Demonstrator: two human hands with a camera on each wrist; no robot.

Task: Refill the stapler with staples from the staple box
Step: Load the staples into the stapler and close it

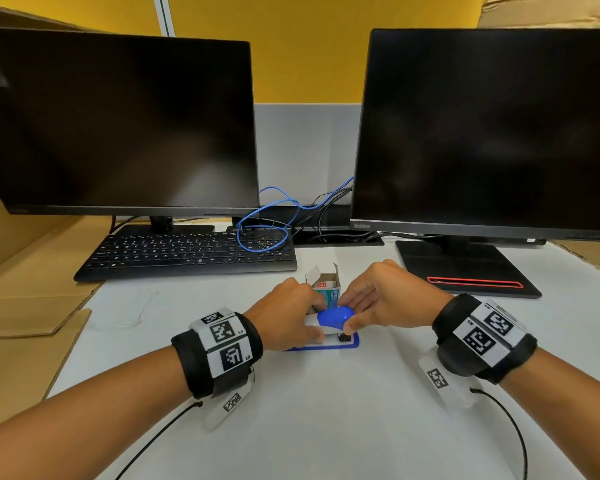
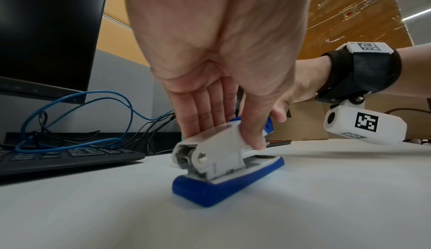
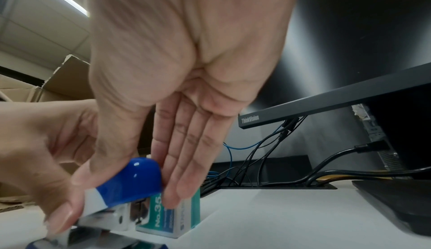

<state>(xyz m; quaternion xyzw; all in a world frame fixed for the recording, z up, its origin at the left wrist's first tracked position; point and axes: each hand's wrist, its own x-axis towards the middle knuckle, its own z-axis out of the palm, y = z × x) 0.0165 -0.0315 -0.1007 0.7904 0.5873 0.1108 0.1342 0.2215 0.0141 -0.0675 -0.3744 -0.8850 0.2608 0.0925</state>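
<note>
The blue-and-white plastic stapler (image 1: 329,323) sits on the white desk (image 1: 326,410), just before the opened green cardboard staple box (image 1: 328,289). Left hand (image 1: 284,311) pinches its rear, right hand (image 1: 378,299) its blue cap; judging so, steady the base and hinge the top gently.

Blue/white stapler (image 1: 329,323) w/ open staple box (image 1: 326,287) just behind.

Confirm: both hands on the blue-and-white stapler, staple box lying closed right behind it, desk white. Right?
Not quite. The staple box stands open, its top flaps up, as the head view shows. The rest holds: left hand and right hand both grip the stapler on the white desk.
</note>
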